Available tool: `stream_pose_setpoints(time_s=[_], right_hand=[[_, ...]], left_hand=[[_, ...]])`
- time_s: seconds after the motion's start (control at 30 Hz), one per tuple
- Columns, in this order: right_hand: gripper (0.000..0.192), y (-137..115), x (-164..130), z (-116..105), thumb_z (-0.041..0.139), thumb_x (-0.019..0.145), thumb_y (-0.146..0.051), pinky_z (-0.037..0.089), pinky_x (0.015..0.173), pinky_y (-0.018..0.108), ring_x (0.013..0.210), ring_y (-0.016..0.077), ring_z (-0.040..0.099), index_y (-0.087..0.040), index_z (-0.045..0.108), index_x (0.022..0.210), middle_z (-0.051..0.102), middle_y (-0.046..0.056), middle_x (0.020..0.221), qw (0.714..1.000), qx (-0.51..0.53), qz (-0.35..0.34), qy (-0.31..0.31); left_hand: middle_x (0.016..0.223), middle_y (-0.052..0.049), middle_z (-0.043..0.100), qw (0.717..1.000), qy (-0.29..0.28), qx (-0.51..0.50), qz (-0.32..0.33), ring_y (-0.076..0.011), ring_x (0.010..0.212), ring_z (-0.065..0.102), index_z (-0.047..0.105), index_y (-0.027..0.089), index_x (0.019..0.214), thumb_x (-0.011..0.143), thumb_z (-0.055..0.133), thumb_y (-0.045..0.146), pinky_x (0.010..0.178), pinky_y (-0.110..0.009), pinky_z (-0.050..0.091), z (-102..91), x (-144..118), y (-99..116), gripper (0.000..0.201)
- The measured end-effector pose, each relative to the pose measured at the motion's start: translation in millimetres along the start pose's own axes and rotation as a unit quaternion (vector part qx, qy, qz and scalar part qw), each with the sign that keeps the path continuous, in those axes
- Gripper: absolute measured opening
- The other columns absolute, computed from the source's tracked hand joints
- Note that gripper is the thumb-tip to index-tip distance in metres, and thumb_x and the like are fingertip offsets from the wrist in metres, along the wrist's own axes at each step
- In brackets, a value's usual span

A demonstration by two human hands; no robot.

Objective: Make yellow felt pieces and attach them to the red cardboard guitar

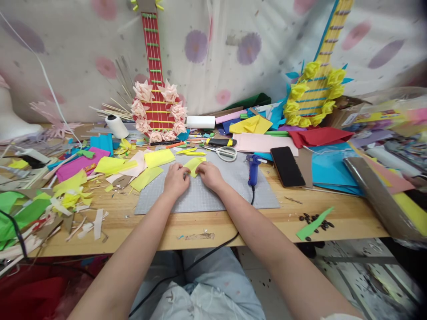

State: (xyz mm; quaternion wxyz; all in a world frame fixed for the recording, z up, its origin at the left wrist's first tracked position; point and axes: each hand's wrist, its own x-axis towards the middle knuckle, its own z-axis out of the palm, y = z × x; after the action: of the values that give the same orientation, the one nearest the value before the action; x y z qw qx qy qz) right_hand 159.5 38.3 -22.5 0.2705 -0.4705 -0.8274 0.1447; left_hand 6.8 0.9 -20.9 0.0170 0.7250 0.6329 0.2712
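Between my hands is a small piece of yellow crepe paper [194, 166], just above or on the grey cutting mat [207, 200]. My left hand [176, 180] pinches its left side with curled fingers. On its right side, my right hand [211, 176] closes its fingertips on the paper. Yellow strips [190, 151] and scissors [227, 154] with pale handles lie just beyond. Two more yellow paper pieces [159, 157] rest left of my left hand. A blue glue gun [253, 171] stands at the mat's right side, its cord running toward me.
A red paper guitar [162, 111] with pink flowers and a yellow one [313, 95] lean at the back. A phone [287, 166] lies right of the glue gun. Paper scraps [71, 191] cover the left side. Dark seeds [323, 222] and a green strip [315, 224] sit near the front edge.
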Motion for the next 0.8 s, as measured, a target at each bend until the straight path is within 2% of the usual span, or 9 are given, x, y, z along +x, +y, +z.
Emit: stream_pose_setpoints(time_s=[0.27, 0.57, 0.8], right_hand=[[0.008, 0.7, 2.0, 5.0, 0.055, 0.077, -0.023, 0.037, 0.071, 0.024, 0.079, 0.0120, 0.051, -0.018, 0.061, 0.079, 0.058, 0.002, 0.088, 0.997, 0.052, 0.054, -0.004], [0.013, -17.3, 3.2, 3.8, 0.048, 0.082, -0.026, 0.038, 0.070, 0.025, 0.081, 0.0135, 0.053, -0.018, 0.058, 0.081, 0.057, 0.005, 0.094, 0.990, -0.024, 0.139, 0.009], [0.015, -17.1, 4.2, 5.9, 0.048, 0.082, -0.029, 0.039, 0.071, 0.026, 0.081, 0.0146, 0.053, -0.017, 0.057, 0.084, 0.055, 0.006, 0.096, 0.989, -0.053, 0.136, 0.010]], left_hand=[[0.091, -0.007, 0.053, 0.999, 0.012, 0.002, -0.032, -0.0218, 0.095, 0.047, 0.063, 0.019, 0.083, 0.070, 0.051, 0.019, 0.087, -0.033, 0.041, 0.9, 0.1, 1.7, 0.018], [0.089, -0.006, 0.055, 0.995, -0.006, -0.010, -0.096, -0.0224, 0.095, 0.048, 0.063, 0.020, 0.079, 0.069, 0.053, 0.024, 0.088, -0.033, 0.040, 1.5, 5.0, 4.9, 0.015], [0.086, -0.009, 0.055, 0.988, 0.003, 0.021, -0.151, -0.0237, 0.094, 0.050, 0.062, 0.019, 0.072, 0.076, 0.047, 0.034, 0.083, -0.035, 0.040, 3.4, 8.8, 16.2, 0.022]])
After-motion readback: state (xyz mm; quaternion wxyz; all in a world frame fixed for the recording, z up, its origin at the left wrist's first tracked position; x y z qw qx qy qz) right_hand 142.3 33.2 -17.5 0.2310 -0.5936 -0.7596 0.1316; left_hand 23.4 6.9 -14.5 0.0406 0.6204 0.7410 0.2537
